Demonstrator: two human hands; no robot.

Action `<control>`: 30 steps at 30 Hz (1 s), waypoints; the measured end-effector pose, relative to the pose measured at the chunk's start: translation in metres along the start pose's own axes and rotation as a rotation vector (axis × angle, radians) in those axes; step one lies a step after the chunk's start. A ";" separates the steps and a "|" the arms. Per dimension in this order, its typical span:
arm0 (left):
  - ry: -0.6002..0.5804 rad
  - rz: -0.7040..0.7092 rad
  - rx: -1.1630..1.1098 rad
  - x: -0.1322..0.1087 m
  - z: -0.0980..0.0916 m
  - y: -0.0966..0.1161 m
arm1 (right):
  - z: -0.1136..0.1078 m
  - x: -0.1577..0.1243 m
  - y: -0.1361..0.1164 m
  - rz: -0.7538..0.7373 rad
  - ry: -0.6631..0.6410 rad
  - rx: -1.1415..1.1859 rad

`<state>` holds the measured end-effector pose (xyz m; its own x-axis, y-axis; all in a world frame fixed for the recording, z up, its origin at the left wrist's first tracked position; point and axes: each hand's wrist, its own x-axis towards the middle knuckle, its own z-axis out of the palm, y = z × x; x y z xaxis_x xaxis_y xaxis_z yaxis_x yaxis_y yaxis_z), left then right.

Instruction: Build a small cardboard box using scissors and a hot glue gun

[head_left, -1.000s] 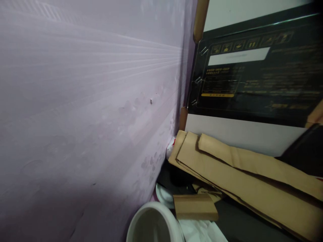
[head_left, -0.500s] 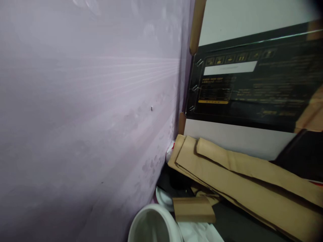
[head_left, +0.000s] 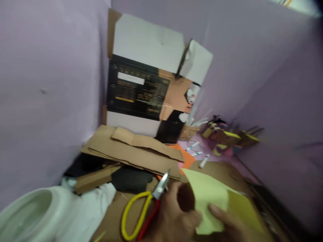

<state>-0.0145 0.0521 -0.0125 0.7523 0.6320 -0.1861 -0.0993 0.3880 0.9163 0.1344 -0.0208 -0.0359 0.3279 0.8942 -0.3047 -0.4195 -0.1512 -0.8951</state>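
A folded sheet of yellow paper (head_left: 209,195) is at the lower right, with a darker yellow part to its right. My left hand (head_left: 176,211) grips its left edge, thumb on the paper and forefinger curled. From the lower right, my right hand (head_left: 230,223) holds the same sheet with a finger laid across its front; the rest of that hand is blurred. Scissors (head_left: 157,193) with one yellow and one red handle lie just left of my left hand, which partly covers them. Whether hand and scissors touch, I cannot tell.
A white tub (head_left: 58,205) stands at the lower left beside a crumpled white bag (head_left: 93,208). Folded brown cardboard (head_left: 141,154) lies before a black-and-white opened carton (head_left: 136,40) against the wall. Orange paper (head_left: 185,158), white markers (head_left: 204,161) and small colourful crafts (head_left: 227,137) are at the right.
The view has swung right, from the wall and carton to the work surface. Both hands, the yellow paper and the scissors have come into sight.
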 end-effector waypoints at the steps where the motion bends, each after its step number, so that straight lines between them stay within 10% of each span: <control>1: 0.017 0.036 -0.008 0.005 0.004 0.000 | -0.002 0.000 -0.007 0.028 -0.027 0.039; 8: 0.187 0.251 0.345 -0.012 0.005 0.021 | 0.011 -0.001 -0.034 -0.004 -0.049 0.139; 14: 0.684 0.280 0.900 -0.043 -0.005 0.031 | -0.009 -0.014 -0.053 0.065 -0.163 -0.011; 24: 0.242 0.251 0.234 -0.019 0.059 0.017 | -0.016 -0.024 -0.033 -0.076 -0.358 0.022; 30: 0.461 0.187 0.085 -0.010 0.066 -0.005 | -0.012 -0.023 -0.024 -0.046 -0.447 0.087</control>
<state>0.0213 -0.0004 0.0077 0.3583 0.9237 -0.1354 -0.1373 0.1956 0.9710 0.1472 -0.0428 -0.0111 -0.0415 0.9961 -0.0781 -0.4893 -0.0885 -0.8676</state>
